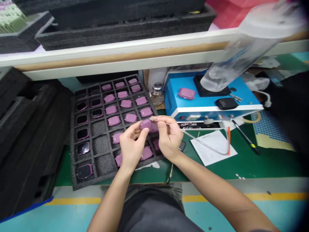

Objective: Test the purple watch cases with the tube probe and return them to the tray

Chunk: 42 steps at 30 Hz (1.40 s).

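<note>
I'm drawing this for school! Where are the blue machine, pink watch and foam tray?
Blue machine [176, 84]: head view, top panel.
Pink watch [145, 125]: head view, upper face.
Foam tray [101, 145]: head view, empty cell.

under the left hand [131, 149] and right hand [169, 135] lay a foam tray [101, 145] holding rows of device cases [130, 117]. behind and right of the hands stood an instrument box [178, 93], with a paper sheet [212, 148] lying in front of it, just right of the right hand.
</note>
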Each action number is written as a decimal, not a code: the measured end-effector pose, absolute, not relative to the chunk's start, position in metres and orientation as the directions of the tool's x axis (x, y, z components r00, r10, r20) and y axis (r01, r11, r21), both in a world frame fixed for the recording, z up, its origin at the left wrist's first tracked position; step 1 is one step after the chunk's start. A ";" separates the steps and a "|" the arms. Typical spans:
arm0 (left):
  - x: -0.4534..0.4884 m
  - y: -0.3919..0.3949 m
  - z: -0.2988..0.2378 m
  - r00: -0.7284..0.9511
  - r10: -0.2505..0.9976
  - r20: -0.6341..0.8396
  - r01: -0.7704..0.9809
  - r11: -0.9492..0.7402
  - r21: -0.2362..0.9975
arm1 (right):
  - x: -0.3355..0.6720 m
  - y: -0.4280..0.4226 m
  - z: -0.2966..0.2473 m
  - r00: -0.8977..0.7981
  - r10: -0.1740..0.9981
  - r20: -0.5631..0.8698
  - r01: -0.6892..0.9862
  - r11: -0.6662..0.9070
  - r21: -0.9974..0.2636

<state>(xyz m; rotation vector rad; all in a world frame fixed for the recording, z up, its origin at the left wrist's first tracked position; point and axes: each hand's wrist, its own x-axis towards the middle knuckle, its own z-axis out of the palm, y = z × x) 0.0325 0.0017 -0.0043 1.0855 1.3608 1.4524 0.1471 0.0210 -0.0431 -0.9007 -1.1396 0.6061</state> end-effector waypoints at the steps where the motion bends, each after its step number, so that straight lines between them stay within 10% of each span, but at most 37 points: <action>1: 0.031 0.001 -0.005 -0.279 0.959 0.039 -0.029 -0.049 0.998 | 0.148 0.020 -0.043 0.324 0.788 0.523 0.037 0.542 -0.840; 42: 0.029 -0.002 -0.007 -0.273 0.957 0.098 0.061 -0.085 0.995 | 0.150 0.019 -0.034 0.243 0.798 0.552 0.047 0.559 -0.828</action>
